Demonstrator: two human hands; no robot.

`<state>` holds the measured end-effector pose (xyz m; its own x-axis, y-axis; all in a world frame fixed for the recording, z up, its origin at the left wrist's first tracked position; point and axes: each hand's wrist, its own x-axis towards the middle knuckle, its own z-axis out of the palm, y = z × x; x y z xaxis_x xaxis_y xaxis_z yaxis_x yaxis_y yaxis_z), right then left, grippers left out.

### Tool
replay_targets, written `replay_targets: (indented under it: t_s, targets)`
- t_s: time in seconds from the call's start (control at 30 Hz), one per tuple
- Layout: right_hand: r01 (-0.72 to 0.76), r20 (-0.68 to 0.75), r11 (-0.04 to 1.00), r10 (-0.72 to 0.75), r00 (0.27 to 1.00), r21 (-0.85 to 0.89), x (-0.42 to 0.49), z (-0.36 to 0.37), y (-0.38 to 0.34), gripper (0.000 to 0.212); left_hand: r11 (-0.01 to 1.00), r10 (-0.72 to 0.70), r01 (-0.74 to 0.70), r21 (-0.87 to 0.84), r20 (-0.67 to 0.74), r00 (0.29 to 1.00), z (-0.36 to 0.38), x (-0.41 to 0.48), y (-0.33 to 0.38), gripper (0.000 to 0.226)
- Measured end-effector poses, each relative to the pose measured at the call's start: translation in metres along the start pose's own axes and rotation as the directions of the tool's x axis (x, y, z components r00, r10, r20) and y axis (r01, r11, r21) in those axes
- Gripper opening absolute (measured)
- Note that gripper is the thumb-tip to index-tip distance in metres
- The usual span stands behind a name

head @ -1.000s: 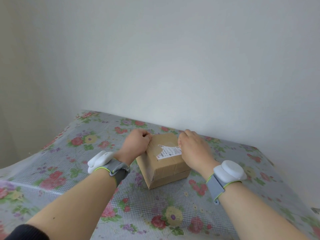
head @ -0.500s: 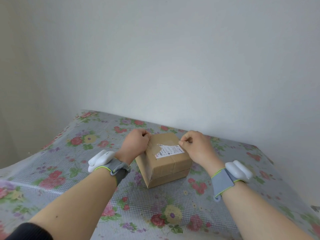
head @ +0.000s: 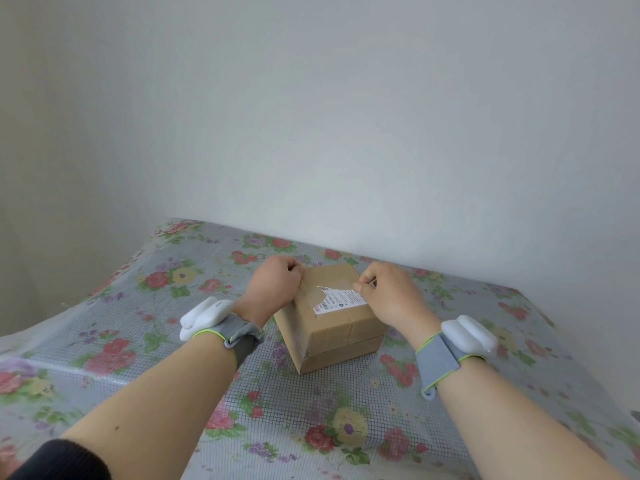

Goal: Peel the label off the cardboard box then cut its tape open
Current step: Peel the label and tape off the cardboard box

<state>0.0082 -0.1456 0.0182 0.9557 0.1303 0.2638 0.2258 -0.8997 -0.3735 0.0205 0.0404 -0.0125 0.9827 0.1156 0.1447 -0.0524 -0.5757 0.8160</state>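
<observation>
A small brown cardboard box (head: 341, 332) sits on the table, sealed with clear tape. On its top lies a white printed label (head: 337, 299), partly torn at its left side. My left hand (head: 275, 287) is curled against the box's top left edge and grips it. My right hand (head: 389, 296) rests at the top right edge, its thumb and forefinger pinched at the label's right end. No cutting tool is in view.
The table wears a floral cloth under clear plastic (head: 322, 424). A plain white wall (head: 329, 133) rises right behind the box. The table's left edge (head: 52, 327) drops off near my left arm. Both wrists carry grey bands with white devices.
My right hand has slid from covering the label to its right end, turning its fingers into a pinch. The label now shows more fully. My left hand has stayed put.
</observation>
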Motion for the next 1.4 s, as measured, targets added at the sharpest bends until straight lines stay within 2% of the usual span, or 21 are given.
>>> replay_targets:
  t_s: [0.23,0.33,0.37,0.47,0.57,0.67,0.87,1.03,1.13,1.23,1.33,1.4]
  targets:
    - [-0.043,0.12,0.996,0.052,0.991,-0.081,0.007,0.001,-0.004,0.023,1.0,0.001,-0.001,0.015,-0.004,1.0,0.001,0.0,-0.001,0.025]
    - [-0.022,0.214,1.0,0.025,0.976,-0.016,0.003,-0.006,-0.005,0.026,1.0,-0.001,0.001,0.02,-0.009,1.0,0.001,0.001,-0.001,0.025]
    - [-0.035,0.199,0.999,0.029,0.98,0.026,0.002,-0.008,-0.003,0.026,1.0,-0.003,0.003,0.018,-0.009,1.0,0.001,0.001,-0.001,0.025]
    - [-0.044,-0.03,0.996,0.046,0.998,0.073,0.001,-0.011,0.008,0.014,1.0,0.0,0.0,0.03,-0.01,1.0,0.002,0.002,-0.002,0.025]
    - [0.033,-0.02,0.999,-0.033,0.999,0.024,-0.001,-0.01,0.01,0.011,0.999,0.004,-0.004,0.034,-0.011,1.0,0.002,0.004,-0.002,0.025]
    - [0.124,-0.041,0.987,-0.128,0.991,-0.1,-0.003,-0.009,0.006,0.014,0.999,0.006,-0.006,0.034,-0.006,1.0,0.002,0.004,-0.003,0.025]
    - [0.251,-0.028,0.896,-0.281,0.959,-0.365,0.0,-0.003,0.001,0.019,0.999,0.016,-0.015,0.037,-0.011,1.0,0.002,0.004,-0.004,0.026]
    - [0.28,0.016,0.842,-0.307,0.951,-0.462,-0.002,0.0,0.0,0.029,0.999,0.017,-0.017,0.049,-0.01,1.0,0.003,0.005,-0.004,0.024]
    - [0.279,0.038,0.867,-0.289,0.956,-0.413,-0.002,0.001,0.004,0.025,0.998,0.011,-0.01,0.06,-0.02,1.0,0.005,0.005,-0.004,0.024]
    - [0.248,0.076,0.949,-0.238,0.968,-0.192,-0.005,-0.003,0.006,0.017,0.998,0.009,-0.007,0.063,-0.029,1.0,0.005,0.006,-0.005,0.026]
    - [0.178,-0.047,0.983,-0.18,0.983,-0.035,-0.003,-0.009,0.007,0.015,0.997,0.014,-0.012,0.072,-0.021,1.0,0.005,0.006,-0.005,0.027]
    - [0.117,-0.129,0.993,-0.114,0.985,0.012,0.001,-0.011,0.008,0.014,0.997,0.014,-0.013,0.07,-0.021,1.0,0.004,0.006,-0.005,0.027]
